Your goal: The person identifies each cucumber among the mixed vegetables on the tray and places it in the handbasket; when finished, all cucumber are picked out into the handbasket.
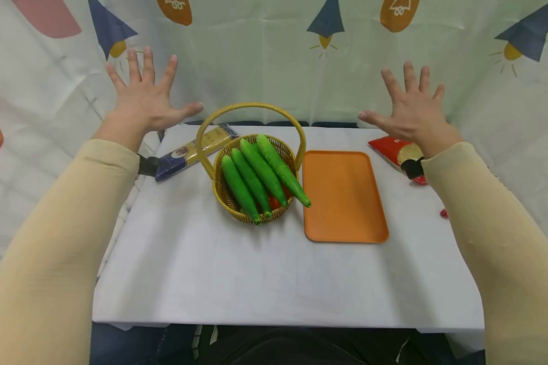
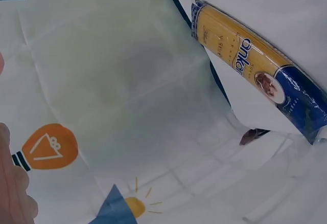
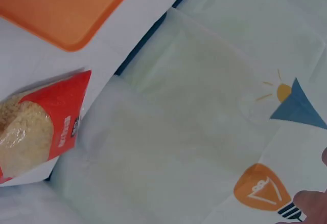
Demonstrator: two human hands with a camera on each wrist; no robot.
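Both hands are raised over the far side of the table with fingers spread, holding nothing. The left hand (image 1: 145,101) is above and left of a wicker basket (image 1: 218,187) with a tall handle. Several green cucumbers (image 1: 251,175) lie in the basket, with something red (image 1: 274,203) partly hidden under them. Behind the basket's left side lies a blue and yellow pasta packet (image 2: 255,63). The right hand (image 1: 411,109) is up beyond an orange tray (image 1: 344,197). Below that hand, a red packet with a clear window (image 3: 51,121) lies partly covered by the wrist in the head view.
A white cloth covers the table (image 1: 265,284). Patterned curtain (image 1: 265,61) hangs behind it and along both sides. A small red item (image 1: 444,213) sits at the right edge, partly behind the right sleeve.
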